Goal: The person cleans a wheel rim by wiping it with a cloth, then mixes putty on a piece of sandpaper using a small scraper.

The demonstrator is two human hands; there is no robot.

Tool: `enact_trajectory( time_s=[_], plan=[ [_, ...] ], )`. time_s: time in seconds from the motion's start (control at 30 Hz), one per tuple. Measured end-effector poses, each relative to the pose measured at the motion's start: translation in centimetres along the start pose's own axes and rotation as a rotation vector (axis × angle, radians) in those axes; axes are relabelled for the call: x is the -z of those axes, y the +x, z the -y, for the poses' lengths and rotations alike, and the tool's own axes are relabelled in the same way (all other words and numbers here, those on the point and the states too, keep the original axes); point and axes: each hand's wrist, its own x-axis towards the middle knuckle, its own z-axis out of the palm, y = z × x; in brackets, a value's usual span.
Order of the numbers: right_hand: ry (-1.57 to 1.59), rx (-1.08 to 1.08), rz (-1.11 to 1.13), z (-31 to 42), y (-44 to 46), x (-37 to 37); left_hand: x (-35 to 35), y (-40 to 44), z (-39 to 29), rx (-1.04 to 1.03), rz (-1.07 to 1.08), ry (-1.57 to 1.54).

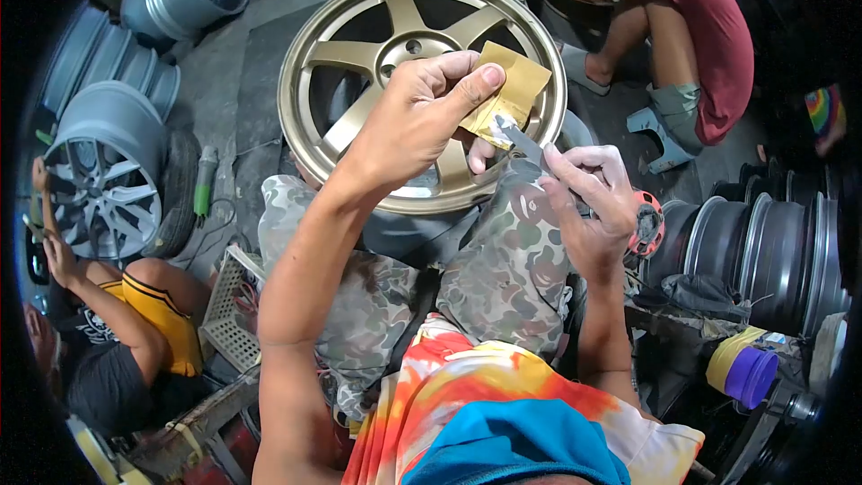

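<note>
Left hand grips a yellow sheet, right hand a grey blade

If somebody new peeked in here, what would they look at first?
Probably the big gold wheel, top middle. Over it, the left hand holds a golden sheet; just right, the right hand grips a thin grey blade. The red, orange and yellow shirt blazes at the bottom.

Moderately lit, with soft glare on metal, black corners and strong fisheye bending edges.
</note>
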Motion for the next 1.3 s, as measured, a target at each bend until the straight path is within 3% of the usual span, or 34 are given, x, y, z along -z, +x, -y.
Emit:
enact_trajectory(
  time_s=[0.23, 0.33, 0.4, 0.47, 0.53, 0.6, 0.67, 0.77, 0.97, 1.1, 1.17, 1.3],
  plan=[
    [-0.153, 0.011, 0.096, 0.6, -1.0, 2.0, 0.5, -0.1, 0.1, -0.016, -0.017, 0.082],
    [-0.115, -0.040, 0.102, 0.7, -1.0, 2.6, 0.9, -0.2, 0.2, -0.102, -0.103, 0.210],
    [-0.167, -0.002, 0.058, 1.0, -0.4, 2.5, 1.1, -0.3, 0.1, -0.218, -0.116, 0.484],
    [-0.170, -0.022, 0.055, 1.3, -0.1, 1.9, 0.4, -0.4, -0.4, -0.179, -0.103, 0.417],
    [-0.116, -0.034, 0.119, 1.6, 0.0, 1.4, 0.5, -0.3, -0.3, -0.329, -0.122, 0.619],
    [-0.094, -0.030, 0.131, 1.2, -0.2, 1.6, 0.9, -0.5, -0.4, -0.248, -0.133, 0.607],
    [-0.088, -0.040, 0.105, 0.6, -0.2, 2.1, 1.2, 0.1, 0.6, -0.473, -0.137, 0.642],
    [-0.097, -0.029, 0.121, 1.2, 0.2, 1.5, 1.3, 0.5, 0.9, -0.554, -0.089, 0.682],
    [0.011, -0.109, 0.126, 0.5, 0.3, 1.9, 0.7, -0.7, -1.2, -0.266, 0.008, 0.660],
    [0.160, -0.222, 0.166, 0.4, 0.0, 1.3, 0.5, -0.8, -1.2, -0.273, 0.017, 0.668],
    [0.229, -0.340, 0.258, 0.7, 0.1, 1.1, 0.1, -1.0, -1.5, -0.129, 0.012, 0.548],
    [0.360, -0.353, 0.336, 0.2, -0.2, 1.6, 0.4, -0.9, -1.3, -0.156, 0.040, 0.605]
  ],
)
